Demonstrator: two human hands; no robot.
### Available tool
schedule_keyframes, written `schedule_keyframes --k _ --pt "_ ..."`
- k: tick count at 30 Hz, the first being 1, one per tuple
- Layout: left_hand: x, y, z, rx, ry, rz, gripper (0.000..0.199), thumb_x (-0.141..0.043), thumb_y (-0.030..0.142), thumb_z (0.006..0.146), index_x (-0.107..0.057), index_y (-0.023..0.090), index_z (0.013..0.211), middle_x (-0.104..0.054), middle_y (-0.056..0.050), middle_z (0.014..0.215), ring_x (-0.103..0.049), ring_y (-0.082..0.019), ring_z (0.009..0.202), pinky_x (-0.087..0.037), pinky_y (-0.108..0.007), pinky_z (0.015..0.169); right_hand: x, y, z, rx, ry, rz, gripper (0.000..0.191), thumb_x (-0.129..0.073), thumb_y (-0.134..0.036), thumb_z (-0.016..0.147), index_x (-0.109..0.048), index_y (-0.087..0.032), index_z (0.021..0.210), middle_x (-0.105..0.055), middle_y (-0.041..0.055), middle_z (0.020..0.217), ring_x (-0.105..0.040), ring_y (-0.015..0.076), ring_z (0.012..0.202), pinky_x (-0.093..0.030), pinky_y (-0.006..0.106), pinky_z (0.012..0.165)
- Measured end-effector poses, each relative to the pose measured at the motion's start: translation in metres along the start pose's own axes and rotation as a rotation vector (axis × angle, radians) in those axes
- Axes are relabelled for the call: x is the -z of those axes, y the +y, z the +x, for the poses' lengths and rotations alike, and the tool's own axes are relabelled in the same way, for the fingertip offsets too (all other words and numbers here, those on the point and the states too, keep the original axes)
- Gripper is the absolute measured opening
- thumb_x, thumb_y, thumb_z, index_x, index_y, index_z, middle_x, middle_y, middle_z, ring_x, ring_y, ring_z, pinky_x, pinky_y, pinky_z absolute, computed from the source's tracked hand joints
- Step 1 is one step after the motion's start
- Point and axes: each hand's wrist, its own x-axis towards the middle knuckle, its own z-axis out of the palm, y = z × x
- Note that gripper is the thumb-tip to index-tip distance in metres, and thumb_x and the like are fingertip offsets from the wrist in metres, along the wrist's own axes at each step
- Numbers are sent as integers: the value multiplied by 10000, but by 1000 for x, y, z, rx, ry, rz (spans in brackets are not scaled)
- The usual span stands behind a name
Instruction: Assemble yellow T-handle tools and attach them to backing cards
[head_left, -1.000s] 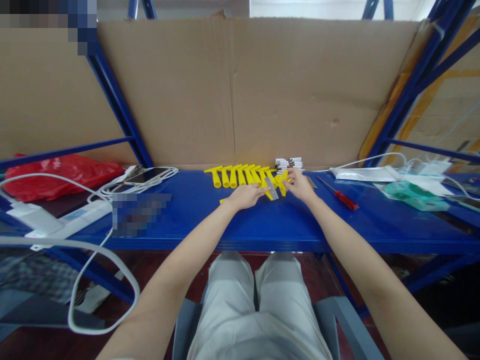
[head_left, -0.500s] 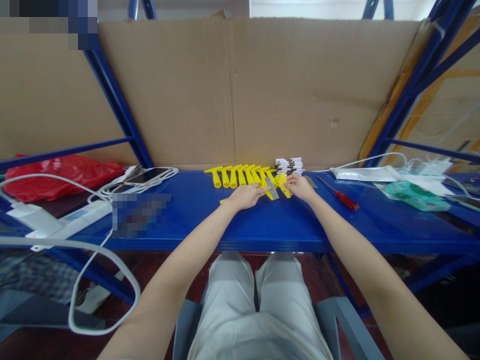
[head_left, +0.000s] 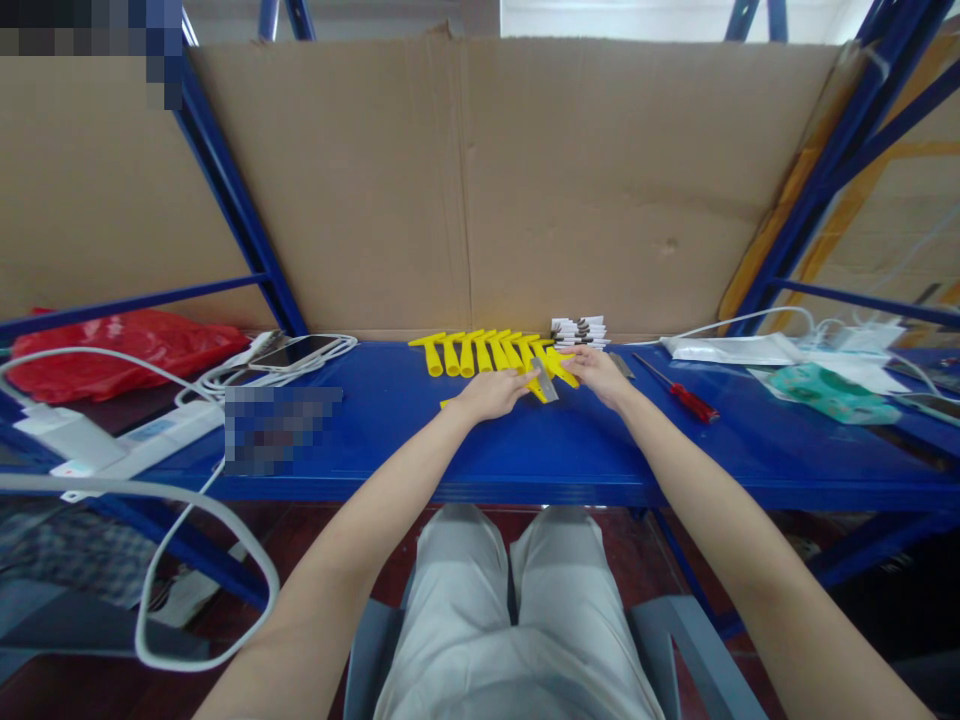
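My left hand (head_left: pixel 495 394) is closed at the near side of a yellow piece with a flat metal blade (head_left: pixel 545 381), its fingertips on that piece. To the right, my right hand (head_left: pixel 592 372) pinches another yellow part (head_left: pixel 562 366), whose lower end points toward the near right. Several yellow scraper-like handles (head_left: pixel 466 355) stand in a row along the back of the blue table. Behind my right hand lies a stack of white pieces with dark marks (head_left: pixel 577 331). A thin metal plate (head_left: pixel 621 365) shows just right of that hand.
A red screwdriver (head_left: pixel 693 402) lies at right, near a green packet (head_left: pixel 832 392) and white cables. At left are a phone (head_left: pixel 294 353), a power strip (head_left: pixel 161 437) and a red bag (head_left: pixel 124 352). Cardboard (head_left: pixel 585 180) closes off the back.
The yellow part in my right hand has turned and sits closer to the row, its lower end raised. My left hand has hardly moved.
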Motion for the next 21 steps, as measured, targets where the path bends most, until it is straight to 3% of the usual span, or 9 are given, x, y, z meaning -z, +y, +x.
schedule_keyframes --k 4,13,21 --pt "-3 0 2 24 12 -34 526 -366 335 980 -322 183 1482 -617 -116 1286 -598 -223 1156 -478 -298 887 -10 -1 -1 63 0 -44 195 -626 -182 700 -576 -199 887 -624 -32 646 -554 107 514 -458 220 473" --pt "-9 1 4 51 20 -39 552 -376 364 977 -303 145 1478 -640 -153 1244 -622 -237 1128 -481 -317 891 -32 13 3 238 87 -257 117 -550 -185 689 -536 -209 802 -561 -53 585 -542 119 528 -455 238 531" --pt "-10 0 5 35 26 -50 548 -386 338 972 -308 133 1474 -666 -143 1197 -635 -229 1098 -480 -304 882 -38 12 -1 274 95 -352 84 -522 -177 714 -529 -207 792 -591 -25 638 -544 124 548 -451 247 547"
